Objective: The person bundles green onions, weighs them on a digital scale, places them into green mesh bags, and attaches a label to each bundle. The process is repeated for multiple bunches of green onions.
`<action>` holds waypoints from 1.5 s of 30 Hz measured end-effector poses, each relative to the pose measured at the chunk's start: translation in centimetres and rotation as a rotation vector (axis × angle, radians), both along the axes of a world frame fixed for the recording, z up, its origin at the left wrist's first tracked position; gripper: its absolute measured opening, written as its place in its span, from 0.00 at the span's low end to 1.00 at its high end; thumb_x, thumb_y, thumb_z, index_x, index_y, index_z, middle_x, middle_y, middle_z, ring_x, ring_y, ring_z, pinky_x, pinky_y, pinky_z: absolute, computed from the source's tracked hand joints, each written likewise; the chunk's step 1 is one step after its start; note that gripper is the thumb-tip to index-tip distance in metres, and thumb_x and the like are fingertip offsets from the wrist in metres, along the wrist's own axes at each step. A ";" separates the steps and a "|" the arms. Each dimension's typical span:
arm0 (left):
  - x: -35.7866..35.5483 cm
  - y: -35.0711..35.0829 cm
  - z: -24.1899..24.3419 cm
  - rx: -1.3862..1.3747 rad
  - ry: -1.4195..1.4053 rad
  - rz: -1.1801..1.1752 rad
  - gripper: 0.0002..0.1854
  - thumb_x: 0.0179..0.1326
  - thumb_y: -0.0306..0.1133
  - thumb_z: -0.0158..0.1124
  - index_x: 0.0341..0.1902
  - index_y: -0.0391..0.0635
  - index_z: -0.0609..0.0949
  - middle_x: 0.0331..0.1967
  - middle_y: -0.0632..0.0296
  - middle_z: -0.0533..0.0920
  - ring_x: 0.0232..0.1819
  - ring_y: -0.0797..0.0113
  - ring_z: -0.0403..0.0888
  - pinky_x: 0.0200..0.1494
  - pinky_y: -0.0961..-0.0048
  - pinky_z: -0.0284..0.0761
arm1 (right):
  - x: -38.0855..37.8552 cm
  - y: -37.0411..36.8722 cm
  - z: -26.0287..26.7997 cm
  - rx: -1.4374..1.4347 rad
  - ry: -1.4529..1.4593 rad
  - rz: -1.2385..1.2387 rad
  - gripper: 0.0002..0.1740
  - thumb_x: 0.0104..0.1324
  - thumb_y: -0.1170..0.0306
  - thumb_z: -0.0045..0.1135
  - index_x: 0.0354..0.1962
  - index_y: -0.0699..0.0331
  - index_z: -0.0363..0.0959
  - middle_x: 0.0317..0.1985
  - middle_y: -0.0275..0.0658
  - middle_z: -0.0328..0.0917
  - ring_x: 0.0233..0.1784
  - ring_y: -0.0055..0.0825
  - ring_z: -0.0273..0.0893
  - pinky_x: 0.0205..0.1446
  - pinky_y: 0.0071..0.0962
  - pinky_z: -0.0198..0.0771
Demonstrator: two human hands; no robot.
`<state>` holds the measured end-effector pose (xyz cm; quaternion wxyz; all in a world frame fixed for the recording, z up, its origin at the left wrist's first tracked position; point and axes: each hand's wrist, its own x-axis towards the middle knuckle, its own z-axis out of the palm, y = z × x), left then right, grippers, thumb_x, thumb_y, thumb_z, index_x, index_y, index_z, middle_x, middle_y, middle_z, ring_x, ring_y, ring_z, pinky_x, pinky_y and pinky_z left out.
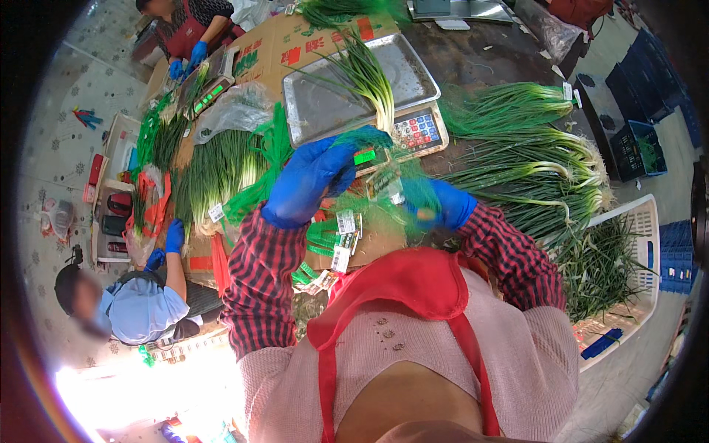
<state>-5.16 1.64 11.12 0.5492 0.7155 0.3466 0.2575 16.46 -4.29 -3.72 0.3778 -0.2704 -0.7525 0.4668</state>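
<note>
My left hand [318,174], in a blue glove, grips the bunched edge of a green mesh net bag [360,138] before my chest. My right hand [435,204], also blue-gloved, is inside or behind the spread net at its other side; its fingers look blurred through the mesh. A tag with writing [385,185] hangs on the net between the hands. Just beyond them, a bunch of green onions [368,77] lies across a metal tray [327,102] on a digital scale [418,132], white ends towards me.
Netted green onions [515,105] and loose ones [532,171] lie at right, above a white plastic crate [652,243] of leaves. More onions [221,166] and green nets [274,144] lie left. Tagged nets [324,238] lie near my apron. Co-workers stand at far left [144,310] and upper left [194,25].
</note>
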 end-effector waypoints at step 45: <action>6.6 5.4 -26.7 -1.122 -0.563 0.139 0.10 0.61 0.26 0.48 0.47 0.45 0.69 0.38 0.61 0.69 0.37 0.68 0.66 0.42 0.73 0.65 | -6.1 12.5 -0.9 0.347 -1.012 -1.040 0.32 0.49 0.61 0.59 0.51 0.64 0.62 0.49 0.50 0.63 0.44 0.41 0.66 0.40 0.37 0.67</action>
